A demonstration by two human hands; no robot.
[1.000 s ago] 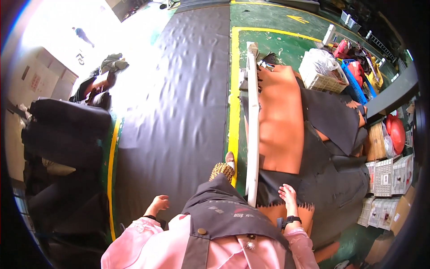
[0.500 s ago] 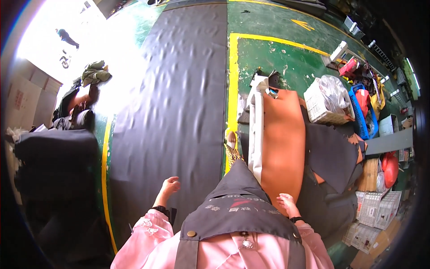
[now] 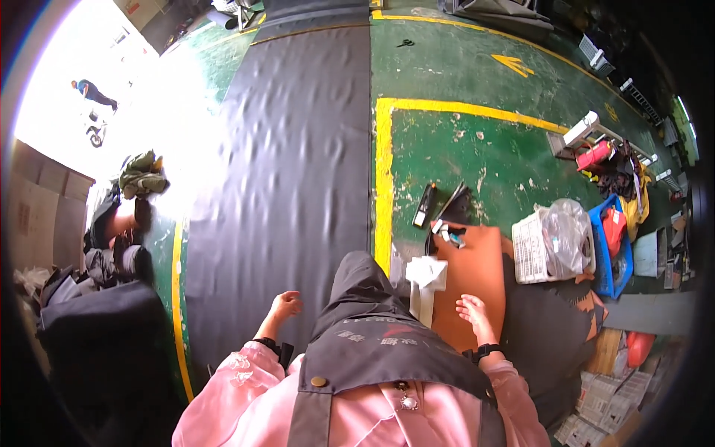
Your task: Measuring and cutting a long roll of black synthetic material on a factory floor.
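My left hand [image 3: 285, 305] hangs above a long dark grey sheet [image 3: 290, 134] laid along the floor. It holds nothing, and its loosely bent fingers are apart. Over an orange sheet [image 3: 469, 279] on my right is my right hand [image 3: 474, 313], empty with its fingers spread. Beside that orange sheet stands a narrow white piece [image 3: 426, 274], perhaps a stool or frame, partly hidden by my apron. My dark apron [image 3: 395, 357] covers my raised knee in the middle.
Dark rolls or stacked sheets [image 3: 100, 335] lie at the left. A white basket with plastic bags [image 3: 530, 249] and a blue crate [image 3: 612, 257] stand at the right. A black tool-like item [image 3: 424, 205] lies ahead on the green floor. A distant person [image 3: 95, 93] is outside.
My view has moved forward and tilted up, so the crates and white piece sit lower. One knee has come up under the apron. My right hand has risen slightly with its fingers spread wider.
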